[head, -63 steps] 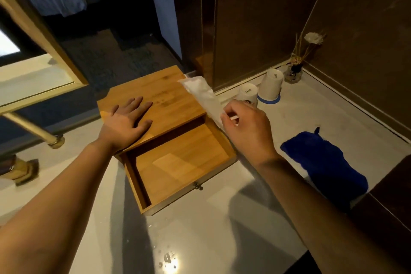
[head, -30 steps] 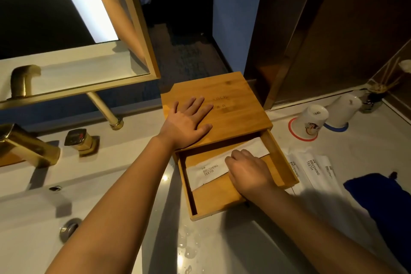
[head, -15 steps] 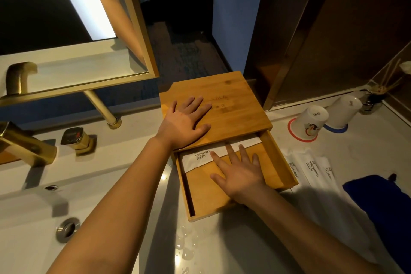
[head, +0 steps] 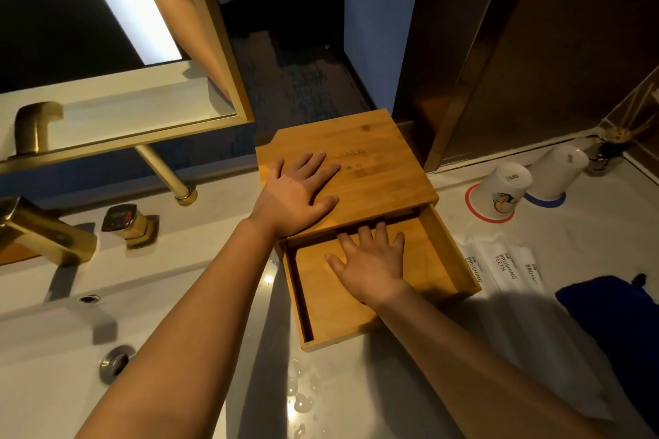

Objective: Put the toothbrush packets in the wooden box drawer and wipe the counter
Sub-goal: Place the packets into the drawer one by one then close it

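The toothbrush packets were lying flat on the counter, just off the right side of the wooden box. I could make out three white sleeves side by side, printed BRUSHING TEETH, none of them being touched. Whether any packet was already tucked in under the box top, couldn't tell from this angle.

The box's drawer was pulled out toward the person. Right hand was flat inside it, palm down, fingers spread and pointing to the back, with the fingertips right at the dark gap under the box top. It wasn't pinching or holding anything I could see. Left hand sat on top of the box, also open and spread, palm pressed flat on the lid next to some faint lettering.

Further right of the box, past the packets, a blue cloth was bunched up on the counter. Behind the packets, two white cups stood upside down, and a reed diffuser sat in the corner. In front of the box there were a few water drops on the counter. Left of the box were the gold faucet and the sink, with the mirror above.
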Available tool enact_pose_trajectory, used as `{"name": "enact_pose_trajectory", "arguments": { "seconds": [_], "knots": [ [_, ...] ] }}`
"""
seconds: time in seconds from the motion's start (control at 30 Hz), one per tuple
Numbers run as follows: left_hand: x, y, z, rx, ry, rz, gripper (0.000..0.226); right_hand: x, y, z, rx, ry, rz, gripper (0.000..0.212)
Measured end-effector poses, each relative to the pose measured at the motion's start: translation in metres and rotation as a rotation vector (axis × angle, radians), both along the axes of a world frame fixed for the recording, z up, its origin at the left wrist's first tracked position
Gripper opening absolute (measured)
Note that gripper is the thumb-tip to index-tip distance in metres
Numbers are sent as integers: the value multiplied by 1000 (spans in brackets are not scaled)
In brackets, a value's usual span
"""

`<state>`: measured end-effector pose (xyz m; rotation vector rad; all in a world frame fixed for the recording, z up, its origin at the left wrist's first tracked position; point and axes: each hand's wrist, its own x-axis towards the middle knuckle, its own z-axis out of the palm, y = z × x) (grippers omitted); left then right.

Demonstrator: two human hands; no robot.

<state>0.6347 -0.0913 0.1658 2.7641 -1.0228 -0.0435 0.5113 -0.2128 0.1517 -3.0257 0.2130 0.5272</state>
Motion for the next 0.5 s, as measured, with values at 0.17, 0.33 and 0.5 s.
{"name": "enact_pose_trajectory", "arguments": {
  "seconds": [0.17,0.33,0.5],
  "knots": [
    [-1,1,1,17,16,1,66,-8,-7,2,57,1,19,58],
    [-1,1,4,23,21,1,68,-43,-25,24,149,-28,-14,60],
    [0,3,3,36,33,2,67,-104,-73,24,234,-597,-71,44]
  ]
}}
